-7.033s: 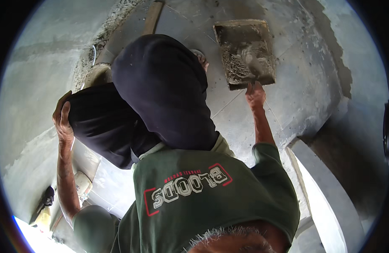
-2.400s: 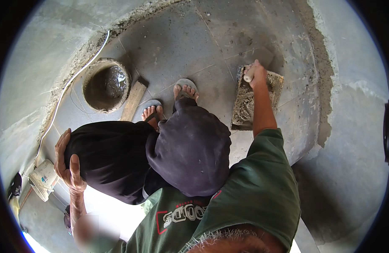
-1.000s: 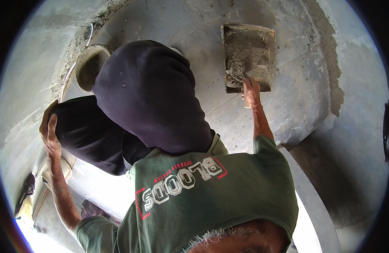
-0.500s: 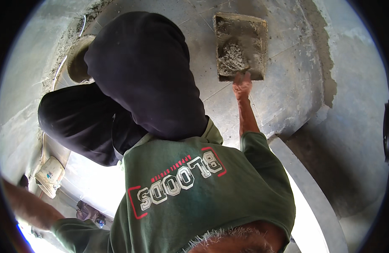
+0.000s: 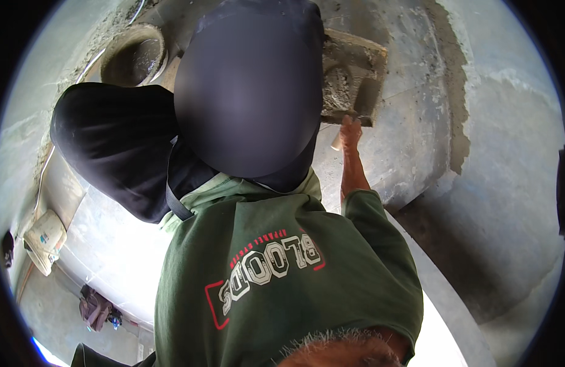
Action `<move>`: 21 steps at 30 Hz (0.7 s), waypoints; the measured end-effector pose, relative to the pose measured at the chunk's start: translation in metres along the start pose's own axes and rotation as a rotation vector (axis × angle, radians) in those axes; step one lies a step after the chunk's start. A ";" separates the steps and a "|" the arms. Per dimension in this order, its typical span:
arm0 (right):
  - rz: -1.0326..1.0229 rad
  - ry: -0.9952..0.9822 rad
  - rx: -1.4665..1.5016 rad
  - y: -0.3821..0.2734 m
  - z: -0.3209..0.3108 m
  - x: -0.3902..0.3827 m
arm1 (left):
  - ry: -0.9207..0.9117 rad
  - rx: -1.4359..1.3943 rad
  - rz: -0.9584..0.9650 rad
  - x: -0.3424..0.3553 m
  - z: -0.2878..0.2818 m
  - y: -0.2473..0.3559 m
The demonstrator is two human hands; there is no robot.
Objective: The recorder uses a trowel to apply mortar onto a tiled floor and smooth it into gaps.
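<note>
My right hand (image 5: pixel 350 129) is closed round the pale handle of a trowel (image 5: pixel 337 144) at the near edge of a shallow rectangular tray (image 5: pixel 373 92). Grey wet mortar (image 5: pixel 339 85) lies heaped in the tray. The trowel's blade is mostly hidden by the hand and the mortar. My raised knee covers the tray's left side. My left hand is out of the picture; only a bit of dark sleeve (image 5: pixel 86 356) shows at the lower left edge.
A round bucket (image 5: pixel 133 55) with dark wet contents stands at the upper left by the wall. A white container (image 5: pixel 45 240) and a dark bundle (image 5: pixel 94 307) lie at the left. A band of rough mortar (image 5: pixel 459 92) runs along the right wall's foot.
My right hand has drawn back slightly, and the trowel's handle now shows below it. The mortar heap has been reshaped. My left forearm has gone out of view, and my knee now overlaps the tray.
</note>
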State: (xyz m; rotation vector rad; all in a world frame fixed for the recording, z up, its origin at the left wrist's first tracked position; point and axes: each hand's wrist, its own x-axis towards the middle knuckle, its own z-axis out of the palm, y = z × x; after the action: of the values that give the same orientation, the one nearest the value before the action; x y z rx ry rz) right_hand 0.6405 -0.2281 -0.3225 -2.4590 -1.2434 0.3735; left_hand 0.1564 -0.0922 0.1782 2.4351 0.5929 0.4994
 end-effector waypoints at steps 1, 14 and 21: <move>0.016 0.002 0.009 -0.006 -0.002 0.000 | 0.010 0.013 -0.009 -0.003 0.003 -0.002; -0.049 -0.562 1.365 -0.257 -0.173 -0.076 | 0.155 0.083 -0.079 -0.026 0.025 -0.005; -0.592 -0.251 0.649 -0.300 -0.184 -0.104 | 0.221 0.086 -0.077 -0.032 0.037 -0.006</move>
State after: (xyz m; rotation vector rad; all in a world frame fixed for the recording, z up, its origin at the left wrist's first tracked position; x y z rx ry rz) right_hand 0.4364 -0.1842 -0.0210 -1.4621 -1.5643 0.7795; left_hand 0.1456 -0.1207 0.1394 2.4441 0.8127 0.7299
